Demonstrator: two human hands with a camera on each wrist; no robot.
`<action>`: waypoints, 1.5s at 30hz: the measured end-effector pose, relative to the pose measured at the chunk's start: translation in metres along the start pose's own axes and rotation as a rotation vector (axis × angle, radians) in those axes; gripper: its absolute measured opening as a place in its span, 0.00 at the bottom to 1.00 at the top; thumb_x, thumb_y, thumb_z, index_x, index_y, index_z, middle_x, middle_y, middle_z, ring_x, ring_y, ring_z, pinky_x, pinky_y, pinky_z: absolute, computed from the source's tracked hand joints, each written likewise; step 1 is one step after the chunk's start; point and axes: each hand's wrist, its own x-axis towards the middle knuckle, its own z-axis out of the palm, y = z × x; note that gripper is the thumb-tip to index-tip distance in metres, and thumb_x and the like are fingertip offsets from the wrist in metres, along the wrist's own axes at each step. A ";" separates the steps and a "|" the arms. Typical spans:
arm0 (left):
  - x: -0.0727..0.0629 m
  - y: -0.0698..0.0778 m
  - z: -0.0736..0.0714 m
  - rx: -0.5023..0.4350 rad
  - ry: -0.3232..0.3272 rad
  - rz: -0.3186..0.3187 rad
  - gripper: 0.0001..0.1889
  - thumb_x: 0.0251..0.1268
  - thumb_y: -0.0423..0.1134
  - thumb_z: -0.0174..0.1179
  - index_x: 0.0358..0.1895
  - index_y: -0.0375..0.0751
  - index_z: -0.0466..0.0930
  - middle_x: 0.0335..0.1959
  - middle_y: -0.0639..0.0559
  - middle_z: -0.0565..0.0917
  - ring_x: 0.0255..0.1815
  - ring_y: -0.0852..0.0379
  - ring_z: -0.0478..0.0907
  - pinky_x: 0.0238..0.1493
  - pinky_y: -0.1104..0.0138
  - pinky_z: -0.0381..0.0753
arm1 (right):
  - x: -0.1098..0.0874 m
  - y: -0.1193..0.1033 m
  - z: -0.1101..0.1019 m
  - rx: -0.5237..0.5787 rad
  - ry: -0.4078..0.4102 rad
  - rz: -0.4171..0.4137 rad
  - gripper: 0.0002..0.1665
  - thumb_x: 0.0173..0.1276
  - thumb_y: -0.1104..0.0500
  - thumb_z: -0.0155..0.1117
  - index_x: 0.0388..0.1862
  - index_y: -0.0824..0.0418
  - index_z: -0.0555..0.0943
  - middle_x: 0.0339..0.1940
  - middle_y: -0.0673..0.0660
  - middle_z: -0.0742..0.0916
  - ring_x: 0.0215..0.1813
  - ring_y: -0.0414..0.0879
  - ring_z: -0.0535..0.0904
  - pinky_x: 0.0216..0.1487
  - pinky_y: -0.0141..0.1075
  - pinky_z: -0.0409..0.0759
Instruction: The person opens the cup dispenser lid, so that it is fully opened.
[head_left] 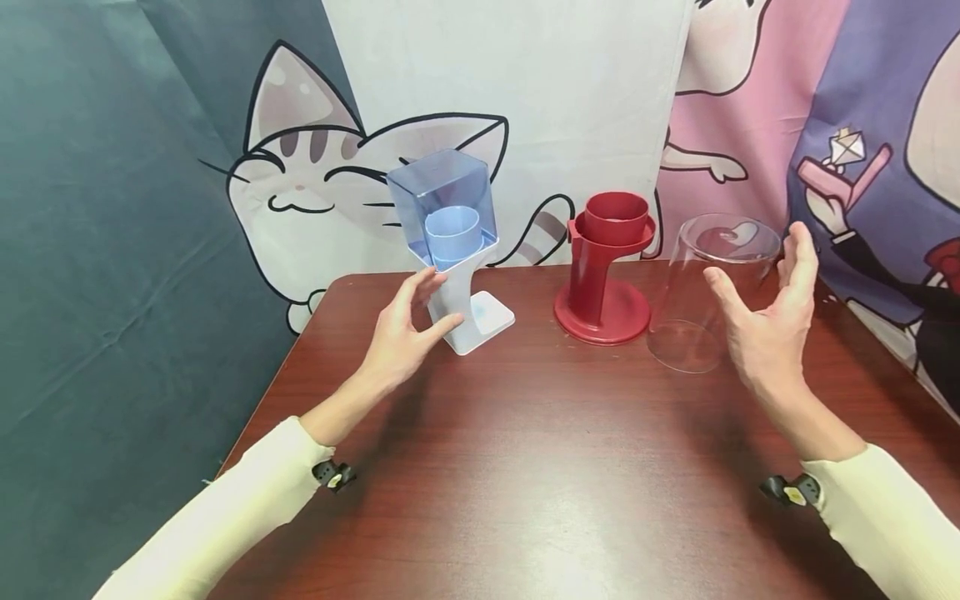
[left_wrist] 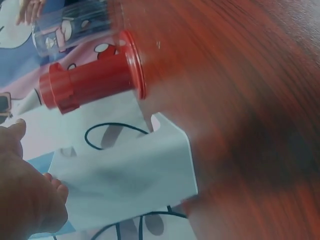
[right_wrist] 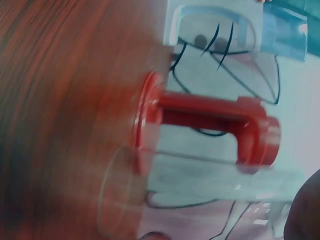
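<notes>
My left hand (head_left: 401, 337) reaches beside a white stand (head_left: 452, 310), its fingers spread and the thumb overlapping the stand in the head view. On that stand sits a blue transparent box-shaped cover (head_left: 442, 185) with a light-blue round cup (head_left: 454, 235) inside. Over on the right, my right hand (head_left: 776, 337) curves loosely by a tall transparent cylinder (head_left: 678, 329), thumb and fingers apart. The cylinder stands upright on the table. Between the hands is a red stand (head_left: 588, 283) with a round base and a red cup (head_left: 618, 218) at its top.
All of these stand near the far edge of a brown wooden table (head_left: 517, 467). Close behind hangs a cloth backdrop (head_left: 517, 75) printed with a cartoon cat and figures. A grey-green cloth (head_left: 112, 292) hangs at the left.
</notes>
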 end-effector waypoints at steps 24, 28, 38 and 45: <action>0.005 -0.014 -0.055 0.079 0.049 -0.181 0.45 0.67 0.45 0.76 0.82 0.40 0.62 0.77 0.48 0.73 0.79 0.47 0.68 0.80 0.54 0.65 | -0.025 -0.018 0.088 0.105 -0.294 -0.135 0.59 0.63 0.67 0.79 0.87 0.55 0.58 0.84 0.50 0.67 0.84 0.45 0.59 0.83 0.38 0.57; 0.006 -0.015 -0.057 0.094 0.046 -0.214 0.47 0.66 0.48 0.77 0.83 0.42 0.61 0.79 0.48 0.71 0.81 0.48 0.65 0.80 0.52 0.63 | -0.029 -0.034 0.098 0.124 -0.326 -0.124 0.55 0.64 0.69 0.77 0.86 0.64 0.58 0.84 0.58 0.68 0.85 0.51 0.59 0.84 0.44 0.58; 0.014 -0.014 -0.053 0.152 0.037 -0.254 0.52 0.64 0.53 0.77 0.85 0.45 0.56 0.83 0.51 0.65 0.84 0.54 0.57 0.83 0.50 0.57 | -0.016 -0.018 0.132 0.130 -0.409 -0.077 0.56 0.65 0.63 0.79 0.86 0.61 0.58 0.84 0.58 0.67 0.85 0.52 0.60 0.84 0.51 0.58; 0.024 -0.017 -0.048 0.153 0.040 -0.270 0.57 0.62 0.55 0.78 0.87 0.45 0.50 0.85 0.49 0.60 0.85 0.53 0.55 0.83 0.49 0.56 | -0.009 -0.001 0.156 0.115 -0.451 -0.044 0.58 0.67 0.50 0.80 0.88 0.50 0.57 0.85 0.48 0.67 0.84 0.44 0.60 0.83 0.44 0.60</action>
